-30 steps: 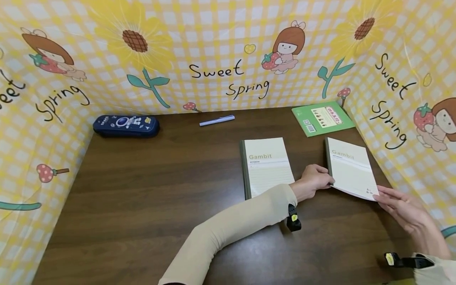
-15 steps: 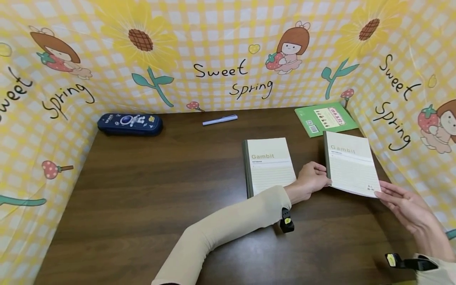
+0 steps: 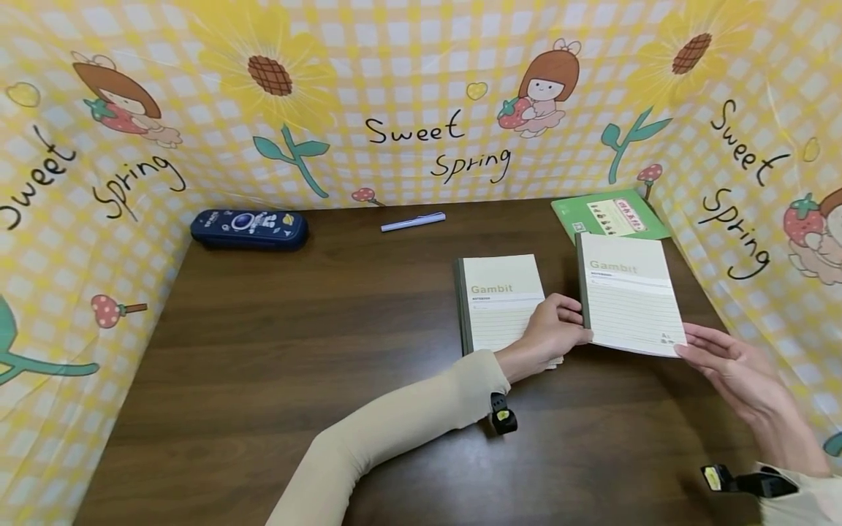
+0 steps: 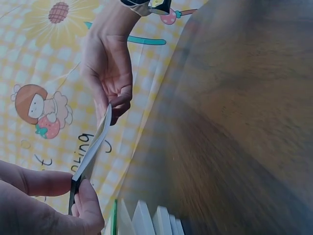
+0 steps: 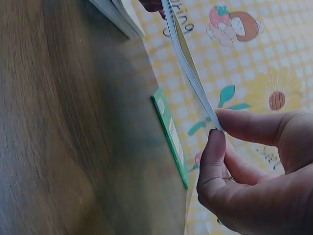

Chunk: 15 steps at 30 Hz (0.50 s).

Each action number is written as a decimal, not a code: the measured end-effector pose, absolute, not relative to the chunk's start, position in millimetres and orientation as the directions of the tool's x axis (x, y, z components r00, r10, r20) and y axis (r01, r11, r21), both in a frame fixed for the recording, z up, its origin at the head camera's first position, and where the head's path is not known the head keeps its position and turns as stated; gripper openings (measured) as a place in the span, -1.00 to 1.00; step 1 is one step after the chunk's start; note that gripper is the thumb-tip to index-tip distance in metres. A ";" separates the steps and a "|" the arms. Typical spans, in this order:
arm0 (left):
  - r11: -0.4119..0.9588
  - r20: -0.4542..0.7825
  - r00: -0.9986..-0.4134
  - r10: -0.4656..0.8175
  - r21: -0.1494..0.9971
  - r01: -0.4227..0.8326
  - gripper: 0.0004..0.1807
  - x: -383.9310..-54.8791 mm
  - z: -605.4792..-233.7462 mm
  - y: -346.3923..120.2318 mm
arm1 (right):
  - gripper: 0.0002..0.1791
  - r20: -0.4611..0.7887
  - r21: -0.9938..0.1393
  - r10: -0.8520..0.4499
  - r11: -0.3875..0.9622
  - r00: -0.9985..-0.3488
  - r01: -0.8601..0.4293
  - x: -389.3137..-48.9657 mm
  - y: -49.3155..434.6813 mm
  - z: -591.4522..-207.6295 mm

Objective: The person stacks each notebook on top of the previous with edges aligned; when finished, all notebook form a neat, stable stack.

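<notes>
A cream "Gambit" notebook [image 3: 631,299] with a dark spine hangs above the table between both hands. My left hand [image 3: 549,332] pinches its lower spine corner, thumb on top. The opposite lower corner is pinched between thumb and fingers of my right hand [image 3: 743,380]. Seen edge-on in the right wrist view, the notebook [image 5: 190,68] bows slightly. Just left of it lies a stack of matching notebooks [image 3: 503,292], partly hidden by my left hand and sleeve. The left wrist view shows the ends of the stacked notebooks [image 4: 146,220] below the held one.
Behind the held notebook, a green booklet [image 3: 651,215] lies at the back right, partly covered by it in the head view. A light-blue pen [image 3: 413,222] and a dark-blue pencil case [image 3: 250,230] sit along the back. Yellow checked cloth [image 3: 421,88] walls the brown table [image 3: 296,329].
Both hands have carried the notebook left and slightly up, nearer the stack, and it now overlaps the green booklet in view. The head view has shifted slightly.
</notes>
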<state>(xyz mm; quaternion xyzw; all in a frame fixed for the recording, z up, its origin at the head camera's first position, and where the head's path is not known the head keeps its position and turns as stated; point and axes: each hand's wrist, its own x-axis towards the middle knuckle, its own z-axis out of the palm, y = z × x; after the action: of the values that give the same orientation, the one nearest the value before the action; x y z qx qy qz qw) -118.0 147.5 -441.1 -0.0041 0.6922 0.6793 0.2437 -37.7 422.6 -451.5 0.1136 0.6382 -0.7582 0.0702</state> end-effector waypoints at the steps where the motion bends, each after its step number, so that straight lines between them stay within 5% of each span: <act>1: 0.078 -0.338 -0.881 0.331 0.940 -0.332 -0.62 -118.5 -441.4 143.2 | -0.53 -0.263 -0.951 0.038 -0.178 -0.964 0.253 -39.3 418.9 -450.2; 15: 0.064 -0.236 -0.893 0.384 0.971 -0.229 -0.53 -117.4 -448.0 76.5 | -0.61 -0.249 -0.965 -0.022 -0.073 -0.968 0.250 -57.1 370.1 -447.7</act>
<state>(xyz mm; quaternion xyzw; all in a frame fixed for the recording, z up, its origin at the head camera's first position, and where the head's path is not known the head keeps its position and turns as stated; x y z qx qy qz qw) -117.4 76.5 -448.0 0.0559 0.6941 0.6817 0.2246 -57.1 370.1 -447.7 0.0845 0.6743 -0.7276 0.0935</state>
